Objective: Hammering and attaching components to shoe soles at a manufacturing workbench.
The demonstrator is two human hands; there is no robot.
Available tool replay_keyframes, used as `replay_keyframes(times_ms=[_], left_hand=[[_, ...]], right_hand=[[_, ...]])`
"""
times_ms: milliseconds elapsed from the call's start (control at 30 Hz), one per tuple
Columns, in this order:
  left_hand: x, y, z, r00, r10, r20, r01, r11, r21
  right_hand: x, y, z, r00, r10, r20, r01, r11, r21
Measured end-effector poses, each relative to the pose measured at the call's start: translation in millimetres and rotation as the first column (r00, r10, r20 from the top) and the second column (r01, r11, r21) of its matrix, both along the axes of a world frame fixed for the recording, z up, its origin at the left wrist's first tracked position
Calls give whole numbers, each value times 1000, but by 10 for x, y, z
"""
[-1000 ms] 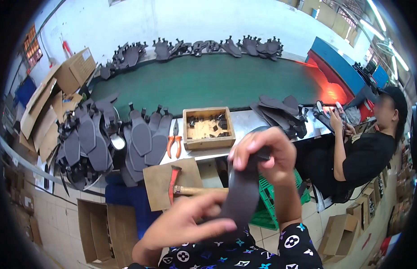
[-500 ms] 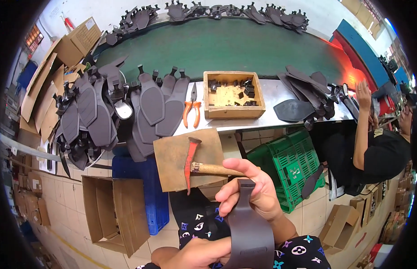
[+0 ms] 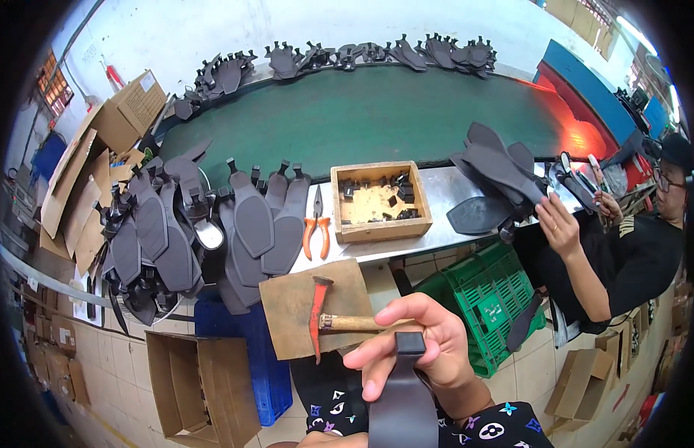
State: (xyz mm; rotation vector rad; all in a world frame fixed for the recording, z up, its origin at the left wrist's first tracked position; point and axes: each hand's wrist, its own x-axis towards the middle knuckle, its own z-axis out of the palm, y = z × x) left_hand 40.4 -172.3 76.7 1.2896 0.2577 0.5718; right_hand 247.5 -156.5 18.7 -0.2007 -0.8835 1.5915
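In front of me, at the lower edge, is a dark heeled shoe sole point(image 3: 404, 418), its heel upward with a small black square tip on top. The fingers of my right hand point(image 3: 444, 351) curl around the heel, with the index finger stretched out above it. My left hand point(image 3: 333, 442) holds the sole lower down; most of that hand is cut off by the lower edge. Just beyond lies a hammer point(image 3: 316, 317) with a red head and wooden handle, on a brown board point(image 3: 283, 306). The handle's end is behind my right hand.
A wooden box point(image 3: 384, 232) of small black pieces stands beside orange-handled pliers point(image 3: 316, 224). Heeled soles point(image 3: 251, 220) are heaped left; more soles point(image 3: 504, 175) lie right, where a co-worker's hand point(image 3: 560, 224) reaches. A green conveyor belt point(image 3: 347, 112) runs behind. A green crate point(image 3: 485, 306) stands below.
My view has tilted upward, so the held sole and my left hand sit lower in the picture. The co-worker's hand has come left and down to the right-hand soles.
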Motion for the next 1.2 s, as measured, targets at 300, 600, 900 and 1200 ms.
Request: replay_keyframes(times_ms=[300, 600, 900, 1200], left_hand=[[88, -8, 48, 998, 11, -68, -11, 1000, -6], [121, -76, 45, 995, 37, -92, -36, 999, 12], [156, -83, 146, 989, 72, -130, -64, 996, 69], [138, -140, 93, 963, 109, -247, -120, 992, -29]], right_hand=[[132, 90, 92, 1000, -25, -18, 28, 987, 158], [149, 46, 384, 992, -127, 18, 122, 976, 181], [139, 120, 387, 947, -293, 131, 233, 908, 348], [93, 118, 300, 905, -288, 313, 244, 954, 172]])
